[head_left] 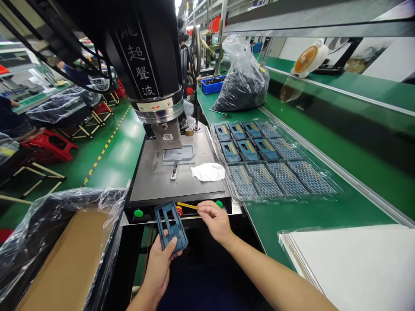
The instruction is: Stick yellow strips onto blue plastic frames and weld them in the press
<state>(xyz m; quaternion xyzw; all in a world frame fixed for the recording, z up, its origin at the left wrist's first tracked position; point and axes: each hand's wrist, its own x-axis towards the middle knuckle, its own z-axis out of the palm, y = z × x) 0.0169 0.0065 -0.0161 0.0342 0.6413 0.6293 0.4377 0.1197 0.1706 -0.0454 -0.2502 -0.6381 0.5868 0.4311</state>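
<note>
My left hand [159, 263] is closed round the lower end of a dark blue plastic housing [176, 231], its cut-out windows toward the top and my thumb on its face. Between the fingertips of my right hand [216, 221] is a thin yellow strip [187, 205]. Its far end lies close to the upper right edge of the housing; I cannot tell whether they touch. Behind both hands stands an ultrasonic welding machine [167, 137] with a grey fixture [178, 154] on its metal plate. A white cloth [208, 172] rests on the plate's right side.
Right of the machine, a clear blister tray [241, 199] holds several blue housings [249, 150] with yellow strips. Beyond are a bag of dark parts [241, 82] and a blue bin [212, 87]. White sheets [353, 263] lie at right; a plastic-lined box [65, 259] stands at left. Green buttons [138, 213] line the machine's front.
</note>
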